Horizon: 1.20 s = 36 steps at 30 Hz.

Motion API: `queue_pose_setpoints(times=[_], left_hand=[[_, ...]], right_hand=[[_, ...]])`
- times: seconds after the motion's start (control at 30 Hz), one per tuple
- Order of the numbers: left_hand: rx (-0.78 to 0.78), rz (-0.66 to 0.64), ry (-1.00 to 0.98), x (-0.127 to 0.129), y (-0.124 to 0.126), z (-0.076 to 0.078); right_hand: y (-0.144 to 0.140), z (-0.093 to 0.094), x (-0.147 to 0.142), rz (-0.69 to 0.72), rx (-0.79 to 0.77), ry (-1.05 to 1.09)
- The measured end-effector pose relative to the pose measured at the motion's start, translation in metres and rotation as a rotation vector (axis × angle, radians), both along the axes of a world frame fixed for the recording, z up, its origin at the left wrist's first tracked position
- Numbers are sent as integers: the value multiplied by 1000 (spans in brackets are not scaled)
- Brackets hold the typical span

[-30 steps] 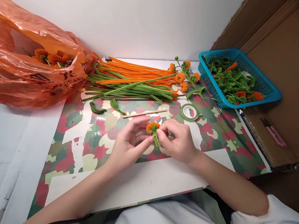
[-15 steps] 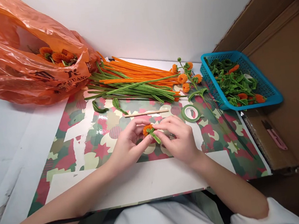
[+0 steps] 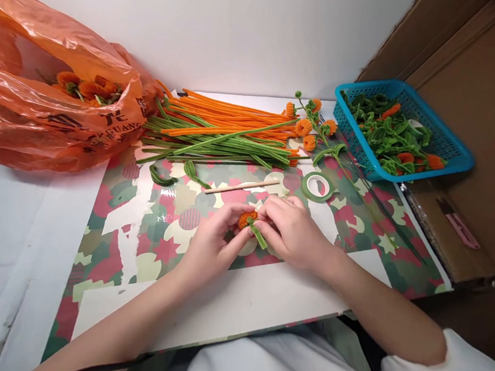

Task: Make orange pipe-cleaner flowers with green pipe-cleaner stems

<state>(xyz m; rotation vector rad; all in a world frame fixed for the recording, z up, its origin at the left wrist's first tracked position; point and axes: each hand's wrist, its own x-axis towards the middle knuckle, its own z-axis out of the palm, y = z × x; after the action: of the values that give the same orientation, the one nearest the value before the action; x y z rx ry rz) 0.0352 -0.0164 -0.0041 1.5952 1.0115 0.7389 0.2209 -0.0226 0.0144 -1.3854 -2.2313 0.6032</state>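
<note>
Orange chenille pumpkin point(image 3: 244, 220) held between both hands, just above the camouflage-patterned sheet point(image 3: 356, 227). Grips the pumpkin's side with the left hand point(image 3: 220, 238), thumb and bent fingers closed around it. Pinches the top of the green chenille strip point(image 3: 259, 237) with the right hand point(image 3: 295, 230), thumb against forefinger, other fingers curled; cannot tell whether the right fingertips also press the orange. Points the strip's loose end down, toward the body.

Just beyond the hands, a wooden stick point(image 3: 242, 186) lying crosswise, with a roll of green tape point(image 3: 317, 186) to its right. Farther back, two green leaf pieces point(image 3: 192, 170), then green chenille stems point(image 3: 221, 146) piled against orange chenille stems point(image 3: 231, 110). Right of these, a spray of small pumpkins point(image 3: 304, 127) and a blue basket point(image 3: 468, 165) of green and orange pieces. Far left, an orange plastic bag point(image 3: 64, 150) with more pumpkins point(image 3: 89, 88) inside.
</note>
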Motion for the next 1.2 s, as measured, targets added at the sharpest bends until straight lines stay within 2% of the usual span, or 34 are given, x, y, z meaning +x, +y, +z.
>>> queue_pose_setpoints(times=[0.17, 0.4, 0.47, 0.63, 0.73, 0.97, 1.2], left_hand=[[20, -28, 82, -1, 0, 0], [171, 22, 129, 2, -2, 5], [128, 19, 116, 3, -2, 6], [-212, -64, -159, 2, 1, 6], [-344, -94, -234, 3, 5, 11], [-336, -85, -189, 4, 4, 16], [-300, -13, -229, 5, 5, 7]], right_hand=[[1, -3, 3, 83, 124, -130], [0, -11, -2, 29, 194, -3], [0, -11, -2, 30, 204, 20], [3, 0, 4, 33, 31, 237], [5, 6, 7, -6, 41, 318], [3, -1, 3, 37, 102, 280], [2, -1, 0, -10, -41, 352]])
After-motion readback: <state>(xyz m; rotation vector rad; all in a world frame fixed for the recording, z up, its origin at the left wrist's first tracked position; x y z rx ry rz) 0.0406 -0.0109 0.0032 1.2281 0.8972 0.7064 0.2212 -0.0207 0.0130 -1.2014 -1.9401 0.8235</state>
